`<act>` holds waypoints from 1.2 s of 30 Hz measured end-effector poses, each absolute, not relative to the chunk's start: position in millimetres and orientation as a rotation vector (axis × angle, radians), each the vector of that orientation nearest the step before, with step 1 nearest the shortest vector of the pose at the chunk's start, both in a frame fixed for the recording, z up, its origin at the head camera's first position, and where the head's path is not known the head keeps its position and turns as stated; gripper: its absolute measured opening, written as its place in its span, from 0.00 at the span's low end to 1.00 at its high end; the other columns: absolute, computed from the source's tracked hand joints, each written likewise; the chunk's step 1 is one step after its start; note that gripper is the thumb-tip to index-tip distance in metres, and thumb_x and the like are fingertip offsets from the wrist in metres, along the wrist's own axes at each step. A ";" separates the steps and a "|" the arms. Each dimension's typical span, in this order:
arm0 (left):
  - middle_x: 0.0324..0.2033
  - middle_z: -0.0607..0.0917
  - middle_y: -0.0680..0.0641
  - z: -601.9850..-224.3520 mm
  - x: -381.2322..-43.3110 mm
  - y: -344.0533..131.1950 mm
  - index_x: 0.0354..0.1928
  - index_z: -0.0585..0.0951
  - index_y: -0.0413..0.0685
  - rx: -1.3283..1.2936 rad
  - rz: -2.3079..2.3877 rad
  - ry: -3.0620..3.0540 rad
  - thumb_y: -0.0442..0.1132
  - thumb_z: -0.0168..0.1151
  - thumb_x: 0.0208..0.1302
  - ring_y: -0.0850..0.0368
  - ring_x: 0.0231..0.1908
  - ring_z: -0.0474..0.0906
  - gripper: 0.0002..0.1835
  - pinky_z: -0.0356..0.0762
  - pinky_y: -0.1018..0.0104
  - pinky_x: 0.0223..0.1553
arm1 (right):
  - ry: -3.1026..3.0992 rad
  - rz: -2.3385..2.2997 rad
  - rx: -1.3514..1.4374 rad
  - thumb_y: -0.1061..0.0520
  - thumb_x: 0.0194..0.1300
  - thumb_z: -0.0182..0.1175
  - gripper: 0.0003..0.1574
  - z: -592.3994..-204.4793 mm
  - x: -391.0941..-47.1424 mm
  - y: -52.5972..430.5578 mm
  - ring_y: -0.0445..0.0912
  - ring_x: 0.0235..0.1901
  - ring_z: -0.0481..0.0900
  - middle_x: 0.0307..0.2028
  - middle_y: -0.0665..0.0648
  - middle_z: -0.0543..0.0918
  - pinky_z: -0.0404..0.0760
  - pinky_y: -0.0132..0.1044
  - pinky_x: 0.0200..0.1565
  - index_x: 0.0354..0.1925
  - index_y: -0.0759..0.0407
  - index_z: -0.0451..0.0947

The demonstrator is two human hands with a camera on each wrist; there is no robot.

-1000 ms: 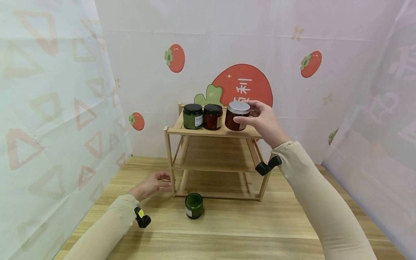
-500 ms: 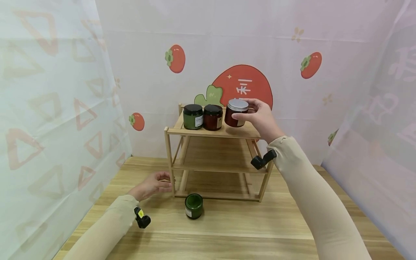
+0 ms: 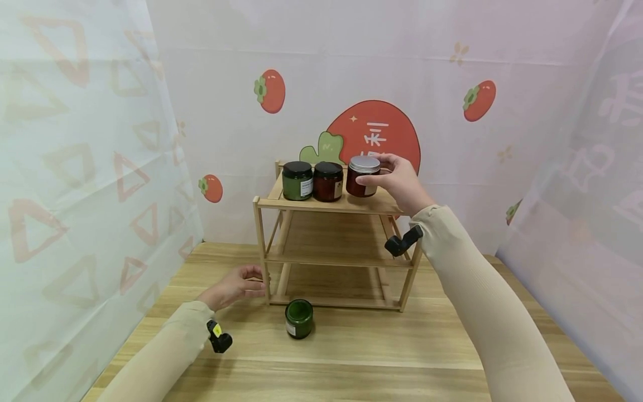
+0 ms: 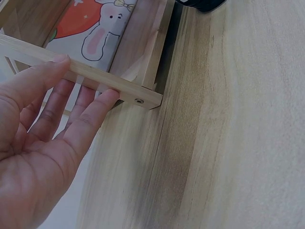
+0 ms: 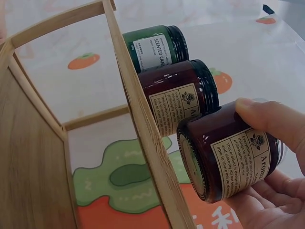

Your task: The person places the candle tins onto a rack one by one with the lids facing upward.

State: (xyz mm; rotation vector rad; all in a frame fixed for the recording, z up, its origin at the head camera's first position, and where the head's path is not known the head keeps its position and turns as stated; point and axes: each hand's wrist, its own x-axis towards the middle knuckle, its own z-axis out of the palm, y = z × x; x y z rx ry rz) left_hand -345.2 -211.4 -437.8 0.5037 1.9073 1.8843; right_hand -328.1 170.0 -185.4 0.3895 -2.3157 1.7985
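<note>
My right hand (image 3: 402, 181) grips a dark red candle jar (image 5: 238, 152) with a silver lid and a tan label, thumb on one side and fingers on the other. The jar is close over the top shelf, right of a dark red jar (image 3: 328, 182) with a black lid; its underside shows in the right wrist view. A green jar (image 3: 297, 181) with a black lid stands at the row's left. Low at the left, my left hand (image 4: 52, 124) holds the front post of the wooden rack (image 4: 128, 93) between thumb and fingers.
An open green glass jar (image 3: 299, 319) stands on the wooden table (image 3: 361, 357) before the rack's lower front rail. The rack's two lower shelves (image 3: 334, 237) sit beneath the jars. A printed cloth (image 3: 226, 111) hangs behind.
My right hand has moved the silver-lidded jar a little left, closer to the black-lidded dark red jar, rising slightly and then lowering. The left hand stays at the post.
</note>
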 end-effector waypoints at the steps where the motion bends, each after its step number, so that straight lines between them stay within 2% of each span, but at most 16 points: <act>1: 0.44 0.75 0.48 -437.8 -345.2 -211.4 0.47 0.69 0.41 0.502 1.885 1.909 0.26 0.58 0.64 0.57 0.44 0.77 0.12 0.81 0.55 0.56 | -2.324 1.792 0.384 0.60 0.55 0.71 0.46 -185.6 -328.7 169.9 0.47 0.59 0.73 0.60 0.58 0.73 0.75 0.38 0.60 0.68 0.59 0.61; 9: 0.45 0.75 0.46 -438.8 -346.0 -211.6 0.48 0.69 0.38 0.499 1.886 1.918 0.26 0.59 0.64 0.56 0.45 0.77 0.14 0.82 0.57 0.55 | -2.368 1.765 0.348 0.60 0.55 0.71 0.44 -188.3 -330.2 169.2 0.47 0.61 0.72 0.60 0.58 0.73 0.75 0.38 0.59 0.67 0.59 0.63; 19: 0.46 0.75 0.44 -438.5 -345.7 -212.2 0.50 0.68 0.34 0.502 1.868 1.931 0.27 0.60 0.64 0.54 0.46 0.77 0.16 0.80 0.53 0.58 | -2.403 1.752 0.353 0.62 0.55 0.71 0.46 -190.7 -331.6 167.6 0.48 0.61 0.72 0.62 0.59 0.72 0.74 0.40 0.61 0.68 0.60 0.61; 27: 0.46 0.75 0.45 -437.9 -345.1 -211.7 0.50 0.68 0.35 0.494 1.872 1.934 0.27 0.61 0.63 0.55 0.45 0.77 0.16 0.80 0.54 0.57 | -2.452 1.689 0.342 0.59 0.54 0.72 0.44 -192.9 -333.9 168.8 0.48 0.62 0.71 0.60 0.58 0.73 0.72 0.42 0.63 0.66 0.58 0.64; 36: 0.45 0.75 0.45 -438.8 -345.9 -212.0 0.49 0.68 0.36 0.493 1.882 1.927 0.27 0.61 0.63 0.55 0.45 0.77 0.15 0.81 0.55 0.56 | -2.491 1.672 0.319 0.57 0.54 0.72 0.47 -192.4 -336.7 168.8 0.48 0.59 0.73 0.60 0.58 0.74 0.72 0.41 0.63 0.69 0.57 0.62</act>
